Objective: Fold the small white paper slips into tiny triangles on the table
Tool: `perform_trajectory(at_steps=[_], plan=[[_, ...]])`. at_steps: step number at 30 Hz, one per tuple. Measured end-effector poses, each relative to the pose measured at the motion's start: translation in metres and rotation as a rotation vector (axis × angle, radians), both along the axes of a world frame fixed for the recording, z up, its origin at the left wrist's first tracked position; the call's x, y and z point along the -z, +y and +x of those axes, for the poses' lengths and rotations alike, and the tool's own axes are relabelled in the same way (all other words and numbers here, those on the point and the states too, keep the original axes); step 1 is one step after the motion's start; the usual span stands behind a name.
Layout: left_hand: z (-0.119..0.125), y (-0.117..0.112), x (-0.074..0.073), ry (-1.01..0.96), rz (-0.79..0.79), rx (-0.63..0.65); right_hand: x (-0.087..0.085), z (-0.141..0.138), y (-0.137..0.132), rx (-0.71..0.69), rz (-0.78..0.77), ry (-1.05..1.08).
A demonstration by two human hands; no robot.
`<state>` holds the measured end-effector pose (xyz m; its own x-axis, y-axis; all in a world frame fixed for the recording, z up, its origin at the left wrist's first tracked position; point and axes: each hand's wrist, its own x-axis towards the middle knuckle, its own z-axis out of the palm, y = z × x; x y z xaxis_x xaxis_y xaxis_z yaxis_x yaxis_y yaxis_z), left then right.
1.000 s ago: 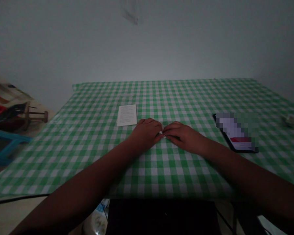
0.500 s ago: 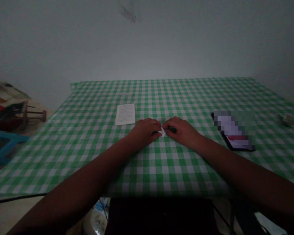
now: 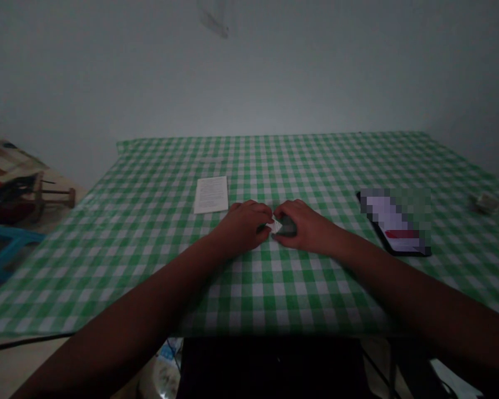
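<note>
Both my hands rest close together on the green-and-white checked tablecloth (image 3: 274, 288) at the middle of the table. My left hand (image 3: 245, 224) and my right hand (image 3: 303, 224) have their fingers curled and pinch a small white piece of paper (image 3: 276, 225) between them, just above the cloth. Most of the paper is hidden by the fingers. A white printed sheet (image 3: 211, 194) lies flat a little beyond and to the left of my left hand.
A dark-framed phone (image 3: 393, 221) lies to the right of my right hand. A small pale object (image 3: 484, 203) sits near the table's right edge. A wall stands behind the table. Blue and wooden furniture (image 3: 12, 221) stands on the floor at the left.
The fingertips were flat and touching on the cloth; now both hands have curled and lifted slightly, and the small white paper shows between them. The view has shifted a little.
</note>
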<state>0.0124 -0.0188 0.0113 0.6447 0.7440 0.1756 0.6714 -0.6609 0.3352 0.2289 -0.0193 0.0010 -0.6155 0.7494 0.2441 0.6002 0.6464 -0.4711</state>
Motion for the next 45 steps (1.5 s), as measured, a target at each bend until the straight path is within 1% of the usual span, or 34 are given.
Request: perform_trajectory(at_steps=[3,6,13,17,21,24,28,30,33,36,39,42,45], plan=[[0.0,0.0,-0.001,-0.006,0.009,0.012,0.0,0.002,0.001,-0.026,-0.016,0.041],[0.0,0.001,-0.002,0.0,0.001,0.024,0.001,-0.001,0.002,0.003,-0.001,0.054],[0.001,0.001,0.0,0.041,-0.016,-0.05,0.005,-0.012,-0.002,0.101,0.107,-0.135],[0.002,-0.001,-0.001,0.063,-0.018,-0.07,0.004,-0.013,-0.005,0.121,0.101,-0.189],[0.004,-0.002,-0.002,0.06,-0.009,-0.063,0.001,-0.013,-0.008,0.129,0.07,-0.187],[0.005,-0.001,-0.001,0.04,-0.008,-0.061,-0.002,-0.007,-0.006,0.07,0.067,-0.145],[0.006,0.0,0.001,0.017,-0.026,-0.078,-0.002,0.005,0.002,-0.071,0.04,-0.002],[0.007,0.0,0.002,0.02,-0.028,-0.102,0.0,0.008,0.006,-0.106,0.066,0.033],[0.007,0.0,0.003,0.021,-0.022,-0.126,0.004,0.007,0.009,-0.13,0.124,0.026],[0.007,0.0,0.004,0.019,-0.004,-0.118,0.007,0.005,0.009,-0.108,0.161,0.003],[0.006,-0.001,0.006,0.023,0.009,-0.14,0.008,0.004,0.006,-0.088,0.172,-0.018],[0.006,-0.003,0.004,0.035,0.006,-0.164,0.005,0.004,0.0,-0.053,0.178,-0.062],[0.007,-0.006,0.0,0.057,0.014,-0.162,-0.002,0.003,-0.006,0.009,0.176,-0.155]])
